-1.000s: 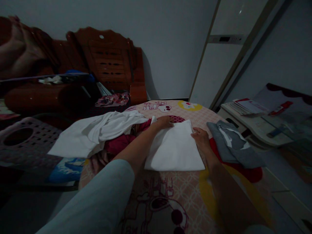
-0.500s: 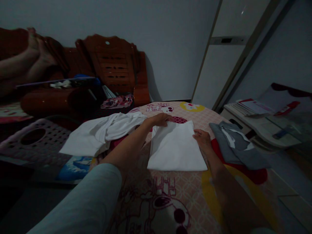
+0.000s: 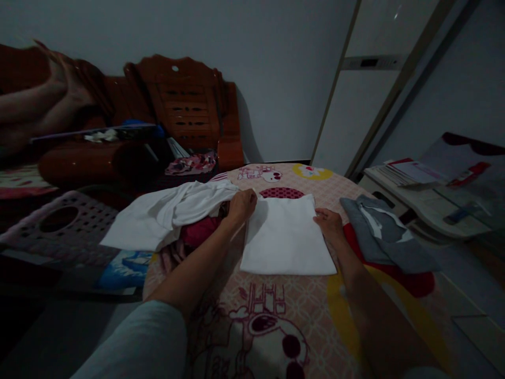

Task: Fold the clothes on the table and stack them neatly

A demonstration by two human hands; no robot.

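A folded white garment (image 3: 288,237) lies flat as a near-square on the patterned cloth in front of me. At its far left corner is my left hand (image 3: 241,206), fingers curled together on the edge. My right hand (image 3: 329,225) pinches the right edge near the far corner, thumb and fingers close together. To the left, a loose white garment (image 3: 158,216) is heaped over dark red clothing (image 3: 199,231). A grey garment with white trim (image 3: 379,234) lies folded on the right, beyond my right forearm.
The round table wears a pink printed cloth (image 3: 272,302). A pink woven plastic basket (image 3: 84,226) stands at the left. Behind it, a person's bare legs (image 3: 47,100) rest on a wooden sofa (image 3: 185,105). Papers (image 3: 410,173) lie on a side stand at right.
My left hand has moved left and slightly nearer, from above the white garment's far edge to its far left corner. The right hand stays at the right edge.
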